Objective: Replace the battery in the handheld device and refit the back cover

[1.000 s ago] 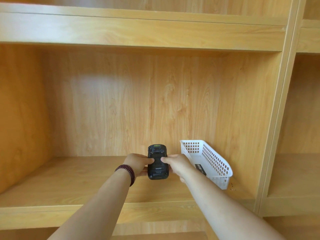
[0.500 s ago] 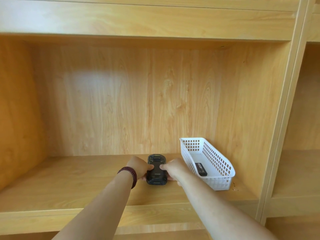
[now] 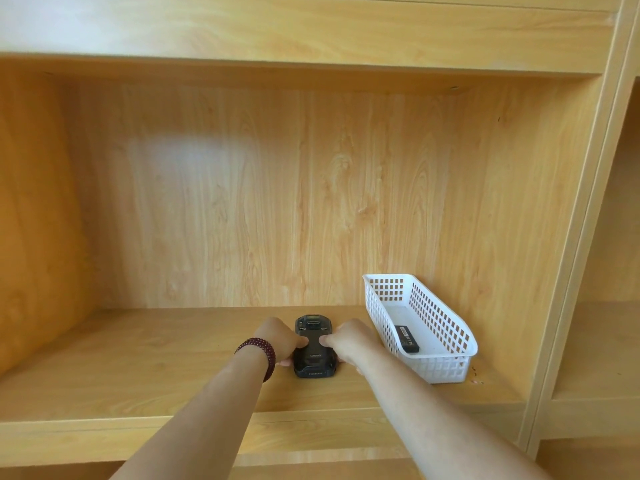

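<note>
The black, rounded-corner handheld device (image 3: 314,351) lies back-up on the light wooden shelf (image 3: 138,368), low in the centre of the frame. The left hand (image 3: 282,341) and right hand (image 3: 348,341) clasp its two sides, thumbs pressed on the back cover. Even, simultaneous thumb pressure should seat it flush. At lower right, a white perforated plastic basket (image 3: 446,370) holds a flat black battery (image 3: 407,338).

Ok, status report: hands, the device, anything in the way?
Both hands, left and right, on the handheld device, thumbs pressing its back. Device flat on the shelf. White basket beside it holds a black battery. Nothing blocking.
</note>
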A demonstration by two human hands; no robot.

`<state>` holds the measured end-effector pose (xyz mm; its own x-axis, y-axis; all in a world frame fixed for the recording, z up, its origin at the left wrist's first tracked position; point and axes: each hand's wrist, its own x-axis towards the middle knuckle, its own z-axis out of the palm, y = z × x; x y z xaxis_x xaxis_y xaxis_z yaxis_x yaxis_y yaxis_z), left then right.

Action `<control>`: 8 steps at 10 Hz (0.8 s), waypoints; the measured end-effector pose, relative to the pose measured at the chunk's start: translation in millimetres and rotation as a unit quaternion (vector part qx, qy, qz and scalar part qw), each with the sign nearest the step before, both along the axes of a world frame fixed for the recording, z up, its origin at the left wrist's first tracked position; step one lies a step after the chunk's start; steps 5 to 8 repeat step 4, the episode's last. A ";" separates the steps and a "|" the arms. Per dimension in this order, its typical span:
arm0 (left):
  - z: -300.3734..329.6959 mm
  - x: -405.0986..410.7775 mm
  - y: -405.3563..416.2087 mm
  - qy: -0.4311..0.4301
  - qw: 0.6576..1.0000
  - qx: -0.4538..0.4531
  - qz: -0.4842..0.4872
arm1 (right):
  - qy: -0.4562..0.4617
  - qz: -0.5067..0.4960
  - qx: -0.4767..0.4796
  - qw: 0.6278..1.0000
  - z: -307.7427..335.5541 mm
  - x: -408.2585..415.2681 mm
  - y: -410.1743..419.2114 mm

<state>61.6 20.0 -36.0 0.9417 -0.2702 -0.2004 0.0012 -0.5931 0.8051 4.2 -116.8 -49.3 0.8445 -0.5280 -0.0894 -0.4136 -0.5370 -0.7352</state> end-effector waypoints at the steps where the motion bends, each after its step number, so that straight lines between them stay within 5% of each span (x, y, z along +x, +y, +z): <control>1: 0.6 -2.2 0.1 0.001 1.000 0.007 0.004 | 0.009 0.002 -0.023 1.000 0.6 0.0 1.3; 8: 7.1 -13.4 1.8 -0.064 0.998 0.012 -0.001 | -0.015 0.003 -0.069 0.997 13.2 -10.6 4.2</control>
